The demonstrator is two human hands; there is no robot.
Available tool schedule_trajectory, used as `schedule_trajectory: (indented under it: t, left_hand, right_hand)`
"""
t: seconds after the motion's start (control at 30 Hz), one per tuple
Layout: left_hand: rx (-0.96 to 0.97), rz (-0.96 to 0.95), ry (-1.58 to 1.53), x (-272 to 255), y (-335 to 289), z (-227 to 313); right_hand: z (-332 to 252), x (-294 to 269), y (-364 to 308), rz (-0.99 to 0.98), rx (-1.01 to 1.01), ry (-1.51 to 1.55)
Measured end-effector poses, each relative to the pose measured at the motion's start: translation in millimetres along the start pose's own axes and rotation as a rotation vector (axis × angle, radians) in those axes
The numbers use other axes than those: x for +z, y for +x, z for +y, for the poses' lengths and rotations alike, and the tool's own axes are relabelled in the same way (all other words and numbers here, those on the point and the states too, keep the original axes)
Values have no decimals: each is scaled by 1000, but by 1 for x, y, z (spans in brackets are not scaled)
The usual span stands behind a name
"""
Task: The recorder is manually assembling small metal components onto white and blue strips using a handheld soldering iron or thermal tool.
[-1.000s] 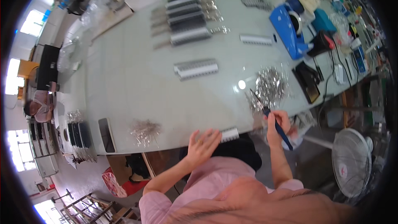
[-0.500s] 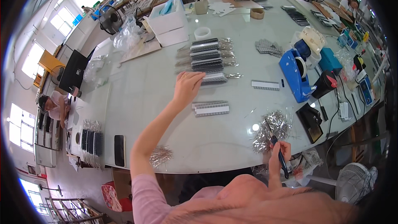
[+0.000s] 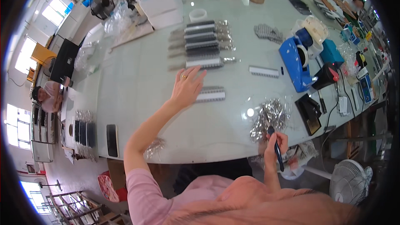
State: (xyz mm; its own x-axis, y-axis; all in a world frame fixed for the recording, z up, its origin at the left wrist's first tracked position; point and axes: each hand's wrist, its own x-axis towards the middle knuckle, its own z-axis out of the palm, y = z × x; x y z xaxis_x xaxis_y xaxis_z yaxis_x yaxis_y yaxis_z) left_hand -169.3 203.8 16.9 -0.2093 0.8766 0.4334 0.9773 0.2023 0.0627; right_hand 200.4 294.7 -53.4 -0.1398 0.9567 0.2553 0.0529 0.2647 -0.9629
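Note:
My left hand reaches over the middle of the table with its fingers stretched out, nothing gripped in them. Just beyond its fingertips lies the nearest of several stacked grey-and-white strips with thin silvery wires at both ends. Another pale strip pack sits beside the hand, partly covered by it. At the table's near edge, my right hand is wrapped round a slim dark-handled tool; its working end is not clear. A heap of silvery wire clippings is right beyond that hand.
A white strip lies right of the stack, with a blue tape dispenser further right. On the left are a phone and a dark wired bundle. A white bin stands far left. A fan is at lower right.
My left hand has drawn back slightly from the nearest stacked strip, its fingers now more spread. My right hand still holds the dark tool. The whole view has shifted a little.

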Motion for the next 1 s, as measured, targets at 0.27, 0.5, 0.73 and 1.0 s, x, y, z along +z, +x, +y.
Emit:
schedule_trajectory:
  t: [0.27, 0.5, 0.73, 1.0]
  left_hand:
    - [-45, -184, -309, -4, -29, 37]
    - [-78, -161, -356, -7, -52, 51]
    - [-28, -118, -226, -34, -99, 96]
    - [-11, -248, -217, -25, -102, 179]
  right_hand:
    - [2, -4, -4, -25, 6, -25]
    - [-15, -8, -15, -54, 112, -25]
    - [-18, -3, 2, -49, -17, -44]
    - [-18, 0, 3, -86, 2, 34]
